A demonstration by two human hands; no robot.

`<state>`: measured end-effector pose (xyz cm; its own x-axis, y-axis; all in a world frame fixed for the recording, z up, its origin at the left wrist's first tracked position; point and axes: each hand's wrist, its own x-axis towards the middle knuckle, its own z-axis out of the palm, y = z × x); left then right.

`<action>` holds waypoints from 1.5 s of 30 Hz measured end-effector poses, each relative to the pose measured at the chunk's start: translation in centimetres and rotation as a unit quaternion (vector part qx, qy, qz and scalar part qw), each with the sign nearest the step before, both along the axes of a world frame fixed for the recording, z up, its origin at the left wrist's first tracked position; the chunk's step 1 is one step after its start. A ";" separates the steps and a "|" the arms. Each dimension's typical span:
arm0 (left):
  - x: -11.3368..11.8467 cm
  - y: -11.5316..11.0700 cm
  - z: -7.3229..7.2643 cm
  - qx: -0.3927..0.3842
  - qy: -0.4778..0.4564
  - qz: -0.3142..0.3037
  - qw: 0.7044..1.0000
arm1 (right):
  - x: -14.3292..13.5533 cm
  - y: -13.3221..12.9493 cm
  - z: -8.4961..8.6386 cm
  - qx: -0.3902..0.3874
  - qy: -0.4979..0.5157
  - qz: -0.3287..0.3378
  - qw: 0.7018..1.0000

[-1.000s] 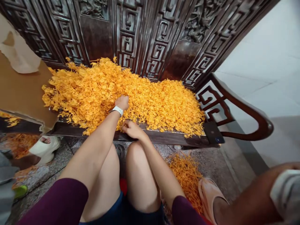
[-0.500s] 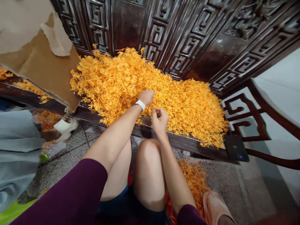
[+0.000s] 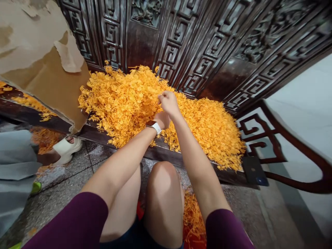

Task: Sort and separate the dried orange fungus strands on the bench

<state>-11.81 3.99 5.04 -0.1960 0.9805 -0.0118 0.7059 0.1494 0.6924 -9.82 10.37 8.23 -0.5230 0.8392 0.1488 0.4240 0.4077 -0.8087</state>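
A large heap of small orange plastic flower-like pieces with thin stems (image 3: 124, 100) lies along a dark wooden bench (image 3: 176, 157). My left hand (image 3: 163, 119), with a white-strapped watch at its wrist, is at the front middle of the heap. It looks curled closed, but my right wrist covers most of its fingers. My right hand (image 3: 169, 102) crosses just above and beyond it, over the heap. Its fingers are bent and pinched together; whatever is between them is too small to make out.
Torn brown cardboard (image 3: 49, 69) stands on the bench at the left. Behind rises a carved dark wooden backrest (image 3: 141, 48), with an openwork armrest (image 3: 261, 135) at the right. A dark flat object (image 3: 255, 171) sits at the bench's right end. Another person's foot in a white shoe (image 3: 66, 150) is at the left.
My right hand has moved up and left, from the bench's front edge to over the heap, crossing my left hand. My left hand has shifted slightly down in view as the camera tilted.
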 end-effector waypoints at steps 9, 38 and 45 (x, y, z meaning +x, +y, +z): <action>-4.0 -3.6 4.4 0.108 0.303 0.078 0.944 | 8.1 2.0 0.6 -0.035 0.049 -0.096 0.994; -11.3 -1.5 -3.0 0.149 0.072 0.142 0.976 | 16.9 8.2 12.1 -0.260 0.559 -0.153 0.773; -10.3 -0.8 -3.7 0.069 0.132 0.141 0.979 | 28.4 7.3 17.6 -0.153 0.532 -0.196 0.809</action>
<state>-22.16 3.23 1.36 -0.4382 0.8755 0.2039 0.8068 0.2830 0.5187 18.55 17.63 25.87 0.0805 0.9924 0.0935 -0.5310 0.1221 -0.8386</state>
